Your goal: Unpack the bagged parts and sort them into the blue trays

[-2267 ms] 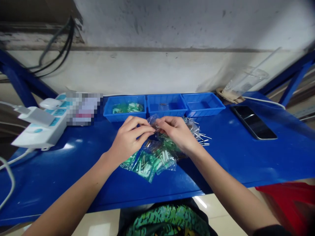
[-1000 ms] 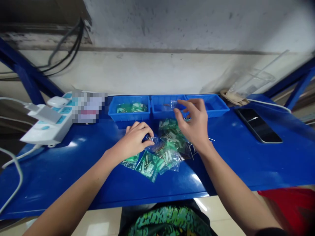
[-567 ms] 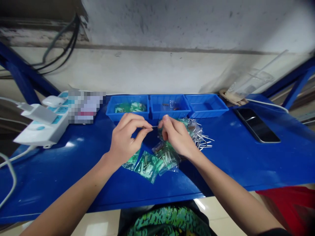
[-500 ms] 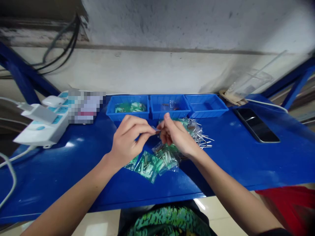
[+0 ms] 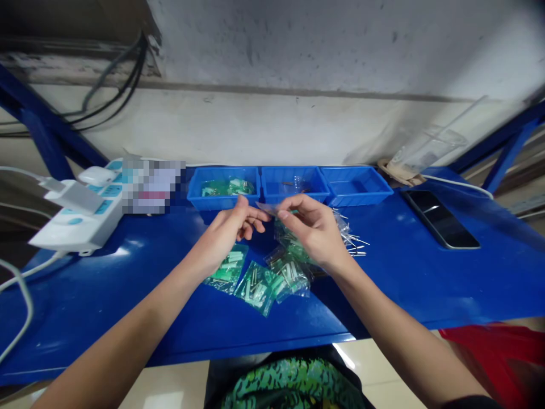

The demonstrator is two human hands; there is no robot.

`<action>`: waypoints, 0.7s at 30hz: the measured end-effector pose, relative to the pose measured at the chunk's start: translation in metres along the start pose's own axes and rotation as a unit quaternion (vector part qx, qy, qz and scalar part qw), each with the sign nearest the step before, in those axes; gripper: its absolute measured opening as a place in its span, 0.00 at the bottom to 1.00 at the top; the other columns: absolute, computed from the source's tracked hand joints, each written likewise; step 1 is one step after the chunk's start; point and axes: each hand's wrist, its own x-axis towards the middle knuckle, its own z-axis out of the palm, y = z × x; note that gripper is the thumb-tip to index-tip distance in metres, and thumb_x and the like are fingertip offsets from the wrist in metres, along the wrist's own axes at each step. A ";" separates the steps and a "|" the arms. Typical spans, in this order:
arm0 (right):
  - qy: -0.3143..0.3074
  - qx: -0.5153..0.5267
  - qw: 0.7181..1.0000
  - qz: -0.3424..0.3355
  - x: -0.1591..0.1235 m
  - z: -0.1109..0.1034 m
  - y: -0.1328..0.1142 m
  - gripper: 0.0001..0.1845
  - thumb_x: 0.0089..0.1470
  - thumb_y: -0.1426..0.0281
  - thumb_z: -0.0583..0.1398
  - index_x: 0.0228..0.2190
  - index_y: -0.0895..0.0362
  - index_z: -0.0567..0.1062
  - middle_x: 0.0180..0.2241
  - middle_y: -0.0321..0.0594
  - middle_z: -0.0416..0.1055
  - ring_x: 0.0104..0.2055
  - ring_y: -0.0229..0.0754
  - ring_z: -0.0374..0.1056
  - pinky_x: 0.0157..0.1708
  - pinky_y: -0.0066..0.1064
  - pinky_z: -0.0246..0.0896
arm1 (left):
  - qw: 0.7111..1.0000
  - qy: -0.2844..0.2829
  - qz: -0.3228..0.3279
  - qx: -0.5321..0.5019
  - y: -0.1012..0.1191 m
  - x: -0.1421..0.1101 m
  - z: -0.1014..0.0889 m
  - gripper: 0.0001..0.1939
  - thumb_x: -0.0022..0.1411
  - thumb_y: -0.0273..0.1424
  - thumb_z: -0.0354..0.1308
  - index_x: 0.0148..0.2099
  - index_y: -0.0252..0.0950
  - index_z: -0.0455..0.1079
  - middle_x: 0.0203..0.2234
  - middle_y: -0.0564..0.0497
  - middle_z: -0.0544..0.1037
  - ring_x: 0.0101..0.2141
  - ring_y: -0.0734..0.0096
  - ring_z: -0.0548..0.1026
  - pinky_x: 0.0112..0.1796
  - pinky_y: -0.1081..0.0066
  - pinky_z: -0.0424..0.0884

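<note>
My right hand pinches a small clear plastic bag between thumb and fingers. The bag stretches leftward from the fingertips; what is in it, if anything, is too small to tell. My left hand is open beside it, thumb up and fingers apart, with the fingertips close to the bag's left end; whether they touch it I cannot tell. Below the hands lie several zip bags with green and white strips and metal pins. Loose metal pins spread out to the right of my right hand, which partly hides more bags.
Three blue bins line the wall: the left bin holds green bags, the middle bin a clear bag with brown pieces, and the right bin shows a bare floor. A power strip sits left, a phone right.
My left hand has let go of its pinch, and its fingers have spread. My right hand has turned and now grips the small bag. The view has shifted slightly.
</note>
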 end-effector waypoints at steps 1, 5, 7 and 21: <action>-0.017 -0.032 0.999 -0.032 -0.001 0.000 -0.001 0.02 0.52 0.72 0.58 0.30 0.56 0.72 0.31 0.36 0.68 0.35 0.36 0.65 0.34 0.31 0.60 | 0.999 0.001 -0.022 -0.048 -0.001 0.001 -0.001 0.27 0.66 0.47 0.38 0.36 0.36 0.74 0.25 0.49 0.73 0.23 0.74 0.66 0.23 0.72 0.60; -0.039 -0.136 0.983 -0.119 -0.005 0.001 -0.006 0.07 0.50 0.76 0.57 0.30 0.55 0.74 0.41 0.40 0.65 0.46 0.40 0.64 0.47 0.38 0.59 | 0.992 0.016 -0.040 -0.116 -0.006 0.005 -0.003 0.12 0.59 0.39 0.57 0.35 0.36 0.74 0.23 0.52 0.71 0.21 0.77 0.64 0.21 0.75 0.58; -0.021 -0.168 0.980 -0.108 -0.006 0.000 -0.006 0.08 0.48 0.76 0.57 0.31 0.56 0.75 0.44 0.42 0.61 0.48 0.42 0.62 0.48 0.40 0.58 | 0.994 0.050 -0.011 -0.097 -0.008 0.006 -0.003 0.07 0.57 0.34 0.59 0.37 0.37 0.73 0.24 0.53 0.71 0.22 0.78 0.66 0.23 0.76 0.60; -0.022 0.106 0.980 0.165 0.002 0.001 -0.002 0.10 0.51 0.63 0.59 0.27 0.58 0.74 0.23 0.34 0.66 0.25 0.33 0.59 0.26 0.27 0.54 | 0.832 0.090 0.399 0.374 -0.009 -0.004 0.005 0.08 0.62 0.23 0.53 0.40 0.35 0.72 0.32 0.49 0.76 0.34 0.69 0.69 0.36 0.67 0.67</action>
